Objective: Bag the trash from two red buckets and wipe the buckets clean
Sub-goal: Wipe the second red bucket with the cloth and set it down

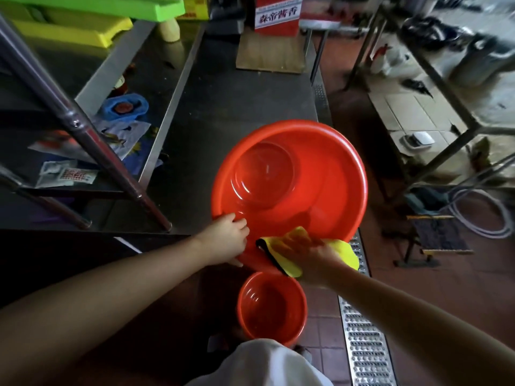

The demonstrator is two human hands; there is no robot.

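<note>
A large red bucket (334, 174) is tilted toward me at the end of a steel table, its inside empty and shiny. My left hand (227, 239) grips its near-left rim. My right hand (315, 260) holds a yellow cloth with a black edge (281, 261) and presses it against the bucket's near inner wall and rim. A smaller red bucket (271, 309) stands upright on the floor just below, in front of my legs, with a wet-looking inside.
The steel table (223, 101) runs away from me, with a cardboard sheet and a red box at its far end. Wrappers and a blue tray lie on the lower shelf at left. A metal floor drain grate (362, 330) runs along the right.
</note>
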